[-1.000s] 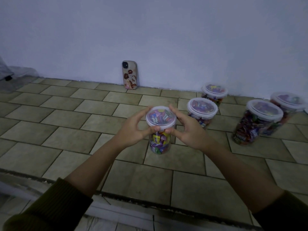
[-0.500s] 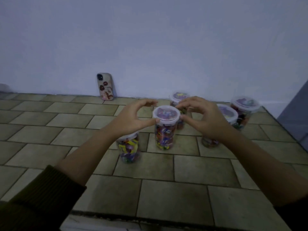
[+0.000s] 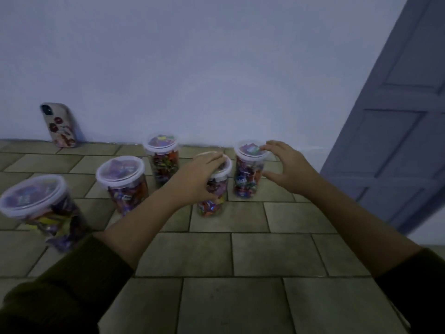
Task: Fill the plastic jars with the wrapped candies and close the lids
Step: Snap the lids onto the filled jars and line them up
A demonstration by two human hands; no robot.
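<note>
The tiled floor [image 3: 240, 256] carried five lidded, candy-filled plastic jars, all standing on it. The nearest jar [image 3: 41, 208] stood at the left edge, a second jar [image 3: 122, 182] beyond it and a back jar [image 3: 163, 162] close to the wall [image 3: 216, 68] — then a middle jar [image 3: 213, 201] and a right-hand jar [image 3: 248, 174] just beside each other. A phone [image 3: 61, 126] stood far left, leaning on the wall.

Reaching forward with 2 bare forearms. Gripping a jar [image 3: 212, 208] with the left hand [image 3: 198, 178], fingers curled over its lid. Holding the right hand [image 3: 287, 168] arched, thumb spread, fingertips [image 3: 266, 147] touching the lid of a second jar [image 3: 245, 175].
</note>
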